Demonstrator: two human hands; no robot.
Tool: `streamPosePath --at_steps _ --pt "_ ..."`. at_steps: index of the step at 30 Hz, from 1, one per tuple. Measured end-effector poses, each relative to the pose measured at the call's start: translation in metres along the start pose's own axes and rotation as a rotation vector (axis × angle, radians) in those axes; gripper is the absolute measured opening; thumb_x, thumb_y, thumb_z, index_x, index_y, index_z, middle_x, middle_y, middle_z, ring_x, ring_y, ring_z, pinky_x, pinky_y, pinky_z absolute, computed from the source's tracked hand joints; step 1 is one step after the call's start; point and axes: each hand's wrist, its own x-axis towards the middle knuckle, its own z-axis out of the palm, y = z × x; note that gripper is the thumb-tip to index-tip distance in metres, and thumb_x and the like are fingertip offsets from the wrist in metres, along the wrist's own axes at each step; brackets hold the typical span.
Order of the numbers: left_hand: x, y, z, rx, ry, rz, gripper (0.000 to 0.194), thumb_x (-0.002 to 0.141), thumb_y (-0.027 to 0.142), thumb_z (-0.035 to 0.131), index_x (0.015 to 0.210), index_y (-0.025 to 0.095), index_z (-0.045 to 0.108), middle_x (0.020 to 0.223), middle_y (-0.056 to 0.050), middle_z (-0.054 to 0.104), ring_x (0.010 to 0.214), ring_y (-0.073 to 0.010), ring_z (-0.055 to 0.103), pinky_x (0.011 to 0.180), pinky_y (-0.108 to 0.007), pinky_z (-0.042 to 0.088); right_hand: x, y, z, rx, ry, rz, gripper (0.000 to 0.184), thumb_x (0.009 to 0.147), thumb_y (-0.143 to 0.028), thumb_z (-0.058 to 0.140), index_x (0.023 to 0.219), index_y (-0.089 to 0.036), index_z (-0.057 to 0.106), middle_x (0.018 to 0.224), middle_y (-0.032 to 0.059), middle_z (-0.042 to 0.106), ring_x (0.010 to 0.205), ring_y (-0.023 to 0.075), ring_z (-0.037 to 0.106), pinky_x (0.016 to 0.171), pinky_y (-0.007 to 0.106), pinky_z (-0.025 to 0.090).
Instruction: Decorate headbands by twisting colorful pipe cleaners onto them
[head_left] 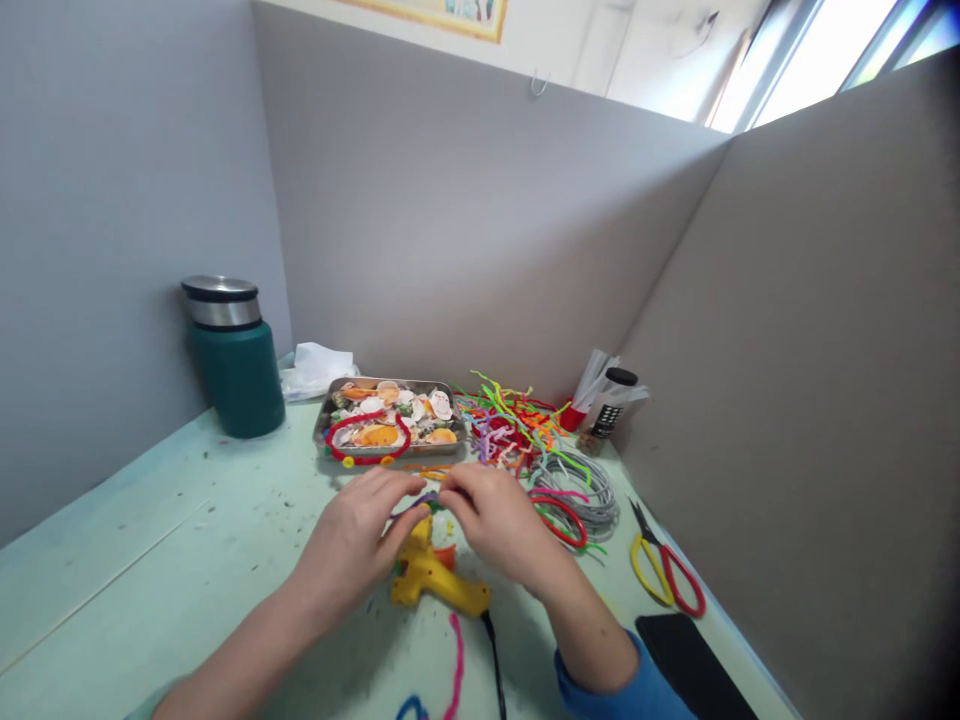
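Observation:
My left hand [367,520] and my right hand [491,515] meet above the table, fingers pinched on a short purple pipe cleaner [425,498] with a bit of green by it. Most of that piece is hidden by my fingers. Right below them lies a yellow hot glue gun [441,582], its black cord [493,650] running toward me. Just beyond my hands, a red pipe cleaner [367,461] with small coloured pieces on it is bent into an open loop against a metal tray [322,440] of shells [379,435].
Colourful pipe cleaners [517,425] and a grey wire coil [596,500] lie right of centre. Scissors [664,570] and a black flat object [694,665] are at right. A green bottle [236,370] stands left, a black-lidded jar [609,410] back right. Grey partitions [450,220] surround the table.

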Motion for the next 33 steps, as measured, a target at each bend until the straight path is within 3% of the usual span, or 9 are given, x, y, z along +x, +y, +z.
streamPosePath --at_steps 5,9,12,17,19,25,29,31,33 --pt "0.0 0.004 0.004 -0.188 -0.09 -0.147 0.017 0.083 0.029 0.047 0.079 0.022 0.062 0.067 0.0 0.063 0.061 -0.0154 0.055 0.057 -0.023 0.038 0.003 -0.007 0.005 0.037 -0.023 -0.015 0.019 0.087 -0.028 0.049 0.078 -0.019 0.063 0.074 0.0011 0.063 0.069 0.013 0.052 0.061 0.024 0.032" --pt "0.001 -0.003 0.005 -0.341 -0.052 -0.316 0.02 0.08 0.034 0.051 0.068 0.02 0.058 0.055 0.003 0.053 0.049 -0.0116 0.045 0.046 -0.02 0.032 0.003 0.014 -0.016 0.039 0.077 0.078 0.031 0.089 -0.039 0.042 0.08 -0.019 0.064 0.076 0.0012 0.063 0.069 0.0126 0.052 0.061 0.023 0.033" --pt "0.002 -0.01 0.005 -0.532 -0.036 -0.485 0.021 0.075 0.038 0.056 0.065 0.019 0.055 0.052 0.005 0.049 0.042 -0.0086 0.038 0.04 -0.018 0.027 -0.016 0.047 -0.042 -0.201 0.141 0.315 0.033 0.088 -0.042 0.041 0.081 -0.019 0.065 0.079 0.0034 0.065 0.071 0.0147 0.055 0.061 0.024 0.033" --pt "0.005 -0.012 0.003 -0.935 -0.074 -0.745 0.021 0.069 0.035 0.062 0.072 0.016 0.054 0.049 0.007 0.044 0.032 -0.0025 0.026 0.033 -0.015 0.014 -0.084 0.117 -0.07 -0.632 -0.147 0.979 0.028 0.082 -0.036 0.045 0.095 -0.02 0.065 0.099 0.0131 0.066 0.09 0.0257 0.06 0.064 0.03 0.04" --pt "0.005 -0.013 0.003 -1.07 -0.11 -0.77 0.023 0.068 0.035 0.064 0.076 0.015 0.056 0.05 0.007 0.045 0.031 -0.0007 0.024 0.032 -0.015 0.013 -0.108 0.14 -0.07 -0.645 -0.186 1.075 0.029 0.08 -0.029 0.048 0.097 -0.014 0.065 0.102 0.0195 0.064 0.092 0.0305 0.061 0.065 0.034 0.042" --pt "0.003 -0.02 0.008 -1.3 -0.156 -0.76 0.021 0.072 0.028 0.065 0.082 0.01 0.059 0.058 0.004 0.052 0.032 0.0003 0.028 0.031 -0.013 0.019 -0.129 0.171 -0.061 -0.616 -0.195 1.085 0.03 0.078 -0.02 0.047 0.105 -0.013 0.06 0.103 0.0198 0.063 0.095 0.0299 0.061 0.07 0.034 0.043" --pt "0.004 -0.022 0.009 -1.337 -0.114 -0.801 0.012 0.074 0.018 0.062 0.083 0.01 0.06 0.068 -0.001 0.059 0.037 -0.0022 0.04 0.033 -0.014 0.031 -0.13 0.179 -0.081 -0.573 -0.154 1.05 0.031 0.077 -0.022 0.049 0.104 -0.011 0.059 0.098 0.0179 0.065 0.091 0.0266 0.061 0.07 0.031 0.043" --pt "0.004 -0.023 0.008 -1.338 -0.096 -0.838 0.012 0.075 0.017 0.062 0.085 0.012 0.059 0.072 -0.002 0.062 0.039 -0.0027 0.043 0.034 -0.014 0.033 -0.132 0.174 -0.094 -0.509 -0.018 1.01 0.035 0.077 -0.025 0.05 0.108 -0.009 0.056 0.098 0.0175 0.064 0.089 0.0257 0.061 0.071 0.031 0.043" --pt "0.004 -0.024 0.008 -1.347 -0.081 -0.848 0.013 0.075 0.019 0.063 0.085 0.012 0.058 0.074 -0.002 0.063 0.04 -0.0022 0.042 0.033 -0.013 0.031 -0.131 0.158 -0.1 -0.328 0.216 0.9 0.044 0.076 -0.03 0.054 0.116 -0.012 0.051 0.099 0.014 0.062 0.086 0.0232 0.06 0.07 0.03 0.044"
